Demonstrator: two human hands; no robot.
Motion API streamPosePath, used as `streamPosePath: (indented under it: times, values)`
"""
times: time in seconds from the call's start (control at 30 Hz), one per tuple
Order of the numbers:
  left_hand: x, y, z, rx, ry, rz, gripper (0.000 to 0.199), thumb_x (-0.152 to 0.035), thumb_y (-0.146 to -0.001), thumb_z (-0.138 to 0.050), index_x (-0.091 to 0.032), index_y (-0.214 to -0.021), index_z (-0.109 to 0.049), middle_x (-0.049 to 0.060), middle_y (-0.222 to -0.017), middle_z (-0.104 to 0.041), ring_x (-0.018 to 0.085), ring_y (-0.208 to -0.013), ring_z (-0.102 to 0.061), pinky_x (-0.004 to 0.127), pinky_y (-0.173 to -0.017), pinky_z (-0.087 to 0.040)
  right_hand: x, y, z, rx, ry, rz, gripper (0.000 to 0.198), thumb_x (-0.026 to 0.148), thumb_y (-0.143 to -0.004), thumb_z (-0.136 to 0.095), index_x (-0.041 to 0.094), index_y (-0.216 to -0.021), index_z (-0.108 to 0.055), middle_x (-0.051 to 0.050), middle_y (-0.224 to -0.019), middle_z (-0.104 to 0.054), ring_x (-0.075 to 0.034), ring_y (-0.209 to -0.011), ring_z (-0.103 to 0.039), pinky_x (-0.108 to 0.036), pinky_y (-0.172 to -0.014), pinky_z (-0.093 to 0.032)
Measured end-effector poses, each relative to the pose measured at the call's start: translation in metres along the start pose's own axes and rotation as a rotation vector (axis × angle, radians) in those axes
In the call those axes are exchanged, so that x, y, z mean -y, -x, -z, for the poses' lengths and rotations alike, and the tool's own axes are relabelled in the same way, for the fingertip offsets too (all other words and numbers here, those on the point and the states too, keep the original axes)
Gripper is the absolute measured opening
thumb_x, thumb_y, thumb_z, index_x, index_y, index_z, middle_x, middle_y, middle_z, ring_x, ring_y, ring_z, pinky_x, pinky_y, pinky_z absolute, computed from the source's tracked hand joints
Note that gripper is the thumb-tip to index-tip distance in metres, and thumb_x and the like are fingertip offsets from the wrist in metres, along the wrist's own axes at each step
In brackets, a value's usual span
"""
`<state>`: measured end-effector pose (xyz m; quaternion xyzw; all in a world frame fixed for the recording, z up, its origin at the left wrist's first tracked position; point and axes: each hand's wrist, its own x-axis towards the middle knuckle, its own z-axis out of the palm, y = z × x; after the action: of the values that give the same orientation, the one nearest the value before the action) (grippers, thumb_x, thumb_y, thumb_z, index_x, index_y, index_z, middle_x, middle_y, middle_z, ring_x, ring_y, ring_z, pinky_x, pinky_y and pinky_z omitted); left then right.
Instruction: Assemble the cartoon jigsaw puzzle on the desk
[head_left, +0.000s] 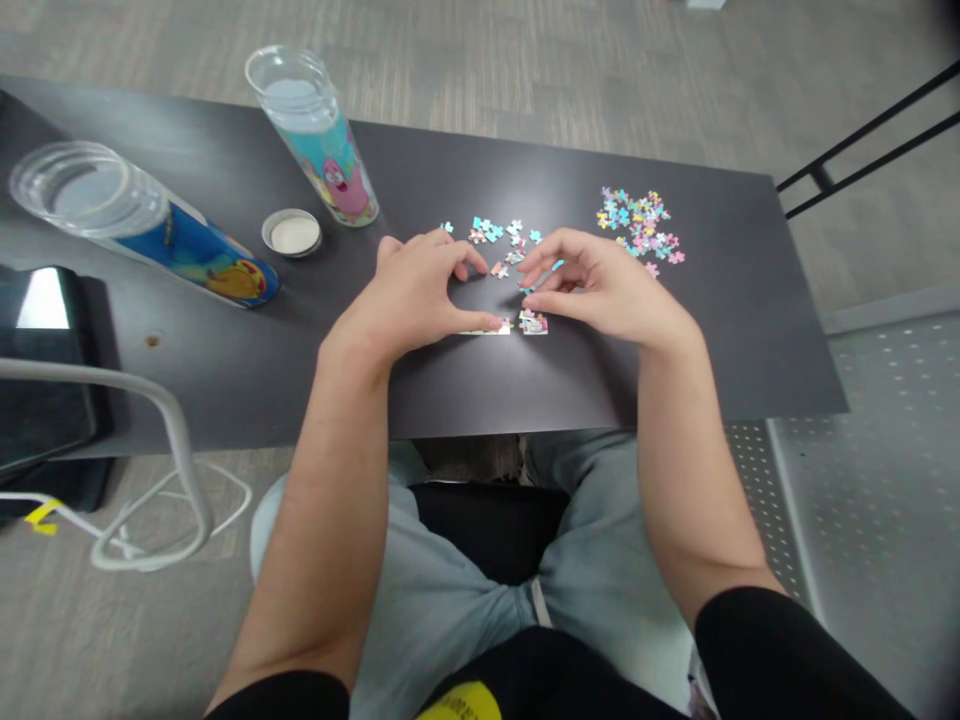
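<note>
My left hand [424, 290] is spread over the table. Its thumb rests on a short joined strip of jigsaw puzzle [504, 328] and hides most of it. Right of this strip, a small gap away, lies a little joined puzzle section [533, 322]. My right hand [592, 285] hovers just above that section, with a small teal puzzle piece [526, 290] between thumb and fingertips, partly hidden. Several loose puzzle pieces [487, 230] are scattered beyond the hands.
A heap of puzzle pieces [637, 222] lies at the right on the dark table [720, 330]. To the left stand a clear-topped pink and teal tube [330, 150], a blue tube [195, 250] and a round lid [292, 233]. A black device [45, 370] and white cable [176, 430] are far left.
</note>
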<state>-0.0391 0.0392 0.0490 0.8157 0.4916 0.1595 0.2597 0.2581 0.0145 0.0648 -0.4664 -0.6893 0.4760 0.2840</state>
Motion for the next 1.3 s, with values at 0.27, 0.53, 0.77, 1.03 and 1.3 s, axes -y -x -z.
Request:
streamPosePath:
  times: [0.27,0.53,0.77,1.03,1.3]
  values:
    - [-0.003,0.001,0.002,0.001,0.003,0.019,0.063,-0.055,-0.082,-0.114,-0.03,-0.135,-0.089,0.007,-0.125,-0.083,0.037,-0.124,-0.074,0.062,-0.133,-0.045,-0.005,-0.007,-0.011,0.088,-0.005,0.001,0.035,0.042,-0.093,-0.103,0.031,-0.118,-0.081,-0.005,-0.106,-0.093,-0.032,-0.101,-0.088,-0.053,-0.096,-0.071]
    - [-0.006,0.001,0.007,0.015,0.026,0.018,0.061,-0.059,-0.081,-0.111,-0.032,-0.131,-0.088,0.006,-0.124,-0.083,0.038,-0.124,-0.075,0.064,-0.133,-0.045,-0.007,-0.008,-0.009,0.018,0.044,0.122,0.023,0.036,-0.093,-0.105,0.03,-0.105,-0.087,-0.005,-0.106,-0.09,-0.03,-0.098,-0.081,-0.049,-0.087,-0.067]
    - [-0.007,0.001,0.008,0.029,0.023,0.013,0.061,-0.057,-0.081,-0.112,-0.031,-0.13,-0.088,0.006,-0.122,-0.082,0.036,-0.121,-0.075,0.062,-0.132,-0.045,-0.007,0.002,0.005,0.062,0.167,0.042,0.022,0.039,-0.099,-0.109,0.03,-0.101,-0.089,-0.004,-0.094,-0.081,-0.026,-0.085,-0.069,-0.048,-0.081,-0.057]
    - [-0.015,0.0,0.003,0.012,0.013,-0.008,0.048,-0.054,-0.092,-0.105,-0.032,-0.13,-0.087,0.007,-0.124,-0.083,0.036,-0.123,-0.075,0.064,-0.131,-0.046,-0.012,0.0,0.0,0.083,0.218,0.066,0.022,0.044,-0.104,-0.101,0.027,-0.102,-0.085,-0.003,-0.09,-0.08,-0.024,-0.082,-0.068,-0.045,-0.078,-0.051]
    - [-0.023,-0.004,-0.006,0.03,-0.006,-0.024,0.052,-0.056,-0.092,-0.105,-0.032,-0.134,-0.085,0.008,-0.127,-0.083,0.039,-0.13,-0.075,0.063,-0.13,-0.048,-0.012,0.0,0.001,0.097,0.195,-0.003,0.029,0.044,-0.101,-0.108,0.028,-0.104,-0.084,0.001,-0.084,-0.076,-0.021,-0.081,-0.065,-0.039,-0.075,-0.05]
